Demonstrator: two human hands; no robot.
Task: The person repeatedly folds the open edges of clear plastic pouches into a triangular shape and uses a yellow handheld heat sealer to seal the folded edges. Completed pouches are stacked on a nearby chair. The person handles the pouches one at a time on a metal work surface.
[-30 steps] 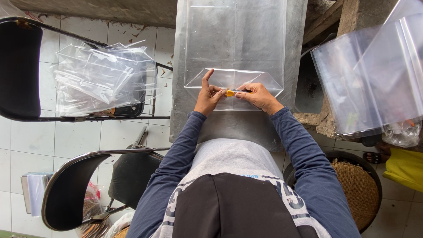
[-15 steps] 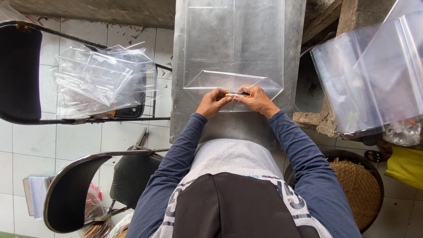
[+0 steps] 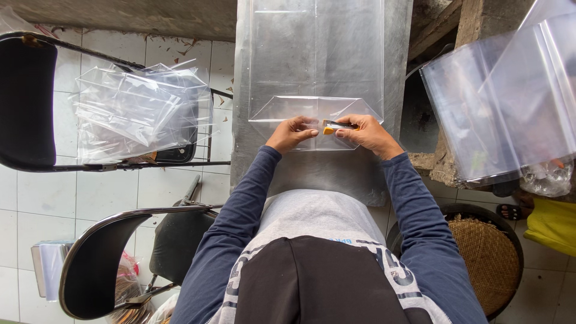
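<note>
Clear plastic bag (image 3: 316, 60) lies flat on the metal tabletop (image 3: 396, 72), its near end folded into a pointed flap (image 3: 315, 111). Right hand (image 3: 366, 133) closed on a small orange-and-black tool (image 3: 336, 126) at the flap's edge. Left hand (image 3: 292, 132) fingers curled, pressing the flap just beside the tool. Pile of clear bags (image 3: 138, 111) on a black chair (image 3: 27, 102) to the left. More plastic sheets (image 3: 510, 102) to the right, woven basket (image 3: 483, 258) below them.

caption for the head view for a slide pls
Both hands, left hand and right hand, press a clear plastic bag folded on a metal table.
</note>
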